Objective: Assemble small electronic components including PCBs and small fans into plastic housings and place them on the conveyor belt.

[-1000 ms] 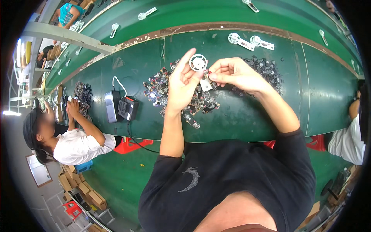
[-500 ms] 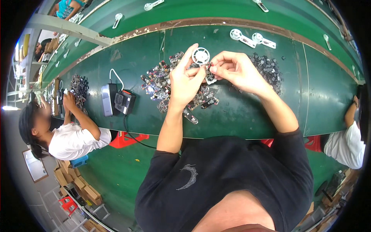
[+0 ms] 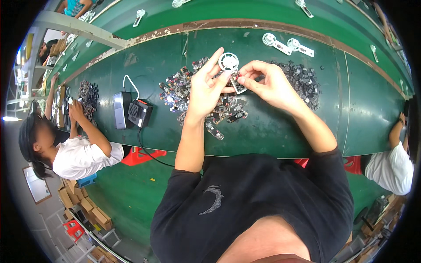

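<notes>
My left hand [image 3: 204, 91] holds a white handheld-fan housing [image 3: 228, 62], its thumb and fingers closed round it just below the round spoked head. The narrow handle part points down toward me and has something dark inside. At the handle's right edge, my right hand [image 3: 274, 87] has thumb and forefinger pinched together. A small red bit shows by those fingertips; what exactly they grip is too small to make out. Under and left of my hands lies a heap of small circuit boards [image 3: 174, 93]. Beyond my right hand is a heap of small black parts [image 3: 303, 83].
Two white fan housings [image 3: 277, 44] lie at the table's far edge. A black-and-silver device [image 3: 123, 110] and a black box with a vent [image 3: 140, 113] stand left, with cables. Past the ledge, a green belt [image 3: 245, 11] carries more housings. Co-workers [image 3: 83, 158] sit at both sides.
The fan housing has turned slightly, so its handle shows more plainly between my hands. My hands stay close together. Housings on the far green belt have shifted right.
</notes>
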Tool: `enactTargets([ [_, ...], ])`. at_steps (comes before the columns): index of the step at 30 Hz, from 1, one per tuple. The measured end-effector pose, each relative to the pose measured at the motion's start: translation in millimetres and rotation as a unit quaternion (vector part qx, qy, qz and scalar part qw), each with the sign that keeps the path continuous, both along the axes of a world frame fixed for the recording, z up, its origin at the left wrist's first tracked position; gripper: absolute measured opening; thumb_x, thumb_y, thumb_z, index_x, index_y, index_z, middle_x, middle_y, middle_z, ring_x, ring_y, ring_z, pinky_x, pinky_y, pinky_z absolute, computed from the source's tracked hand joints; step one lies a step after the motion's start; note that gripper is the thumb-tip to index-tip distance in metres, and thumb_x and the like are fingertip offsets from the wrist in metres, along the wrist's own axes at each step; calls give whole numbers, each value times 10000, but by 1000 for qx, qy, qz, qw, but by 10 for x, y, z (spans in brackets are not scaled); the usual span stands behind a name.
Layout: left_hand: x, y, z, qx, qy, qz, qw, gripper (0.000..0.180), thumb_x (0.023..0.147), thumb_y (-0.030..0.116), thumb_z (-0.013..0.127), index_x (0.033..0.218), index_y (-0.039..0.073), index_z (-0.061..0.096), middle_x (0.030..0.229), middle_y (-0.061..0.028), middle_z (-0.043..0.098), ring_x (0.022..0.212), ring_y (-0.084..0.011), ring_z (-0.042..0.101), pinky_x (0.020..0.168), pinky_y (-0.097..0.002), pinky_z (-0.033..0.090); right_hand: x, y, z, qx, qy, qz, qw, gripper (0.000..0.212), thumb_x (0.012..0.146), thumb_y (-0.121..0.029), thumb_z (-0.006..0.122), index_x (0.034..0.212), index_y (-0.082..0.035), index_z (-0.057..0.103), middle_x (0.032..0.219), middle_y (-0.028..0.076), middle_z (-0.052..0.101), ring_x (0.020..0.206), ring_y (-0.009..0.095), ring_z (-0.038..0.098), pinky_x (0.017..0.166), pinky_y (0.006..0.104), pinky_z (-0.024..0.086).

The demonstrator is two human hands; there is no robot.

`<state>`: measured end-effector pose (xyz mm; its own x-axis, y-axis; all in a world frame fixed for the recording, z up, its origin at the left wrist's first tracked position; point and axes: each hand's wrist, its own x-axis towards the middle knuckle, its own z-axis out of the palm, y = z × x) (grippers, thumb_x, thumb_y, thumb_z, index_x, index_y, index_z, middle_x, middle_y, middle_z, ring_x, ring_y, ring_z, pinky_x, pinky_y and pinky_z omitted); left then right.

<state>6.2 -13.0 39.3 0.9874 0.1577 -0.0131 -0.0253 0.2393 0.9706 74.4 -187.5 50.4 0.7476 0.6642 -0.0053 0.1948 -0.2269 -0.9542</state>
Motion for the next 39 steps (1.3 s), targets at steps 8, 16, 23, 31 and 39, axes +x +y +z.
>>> enactTargets([
  [8,-39,-33,-12,-18,-42,-22,999,799,784,-165,639,1463,-20,244,1266,-173,541,1042,-224,629,859,-291,560,-27,-8,64,14,-36,-33,999,187,832,-138,705,929,17,667,773,59,668,722,102,631,636,256,509],
  [16,-48,-65,-18,-3,-64,-18,998,753,794,-169,609,1453,-24,276,1277,-177,537,1032,-194,630,827,-244,550,43,-10,15,33,-3,-45,998,243,798,-143,746,956,15,650,703,57,655,646,72,599,608,224,486],
  [23,-18,-61,-102,-12,-46,-13,999,714,783,-160,589,1431,-32,318,1243,-165,565,957,-175,653,762,-246,570,161,-9,-176,77,131,26,988,267,784,-129,760,981,9,642,756,-6,608,632,45,561,588,193,460],
  [31,11,-48,-78,-63,-9,-14,998,709,790,-141,583,1432,-43,300,1239,-162,569,874,-141,662,685,-240,571,147,-43,-14,74,178,32,981,270,873,-233,702,1015,-10,650,820,-4,603,677,43,579,629,207,520],
  [39,-17,-19,-56,-85,-14,-47,995,692,795,-111,608,1418,-65,310,1257,-171,559,902,-160,667,699,-235,564,130,-24,-29,74,249,36,965,262,880,-261,691,1000,-31,653,882,-3,623,712,56,599,650,210,537],
])
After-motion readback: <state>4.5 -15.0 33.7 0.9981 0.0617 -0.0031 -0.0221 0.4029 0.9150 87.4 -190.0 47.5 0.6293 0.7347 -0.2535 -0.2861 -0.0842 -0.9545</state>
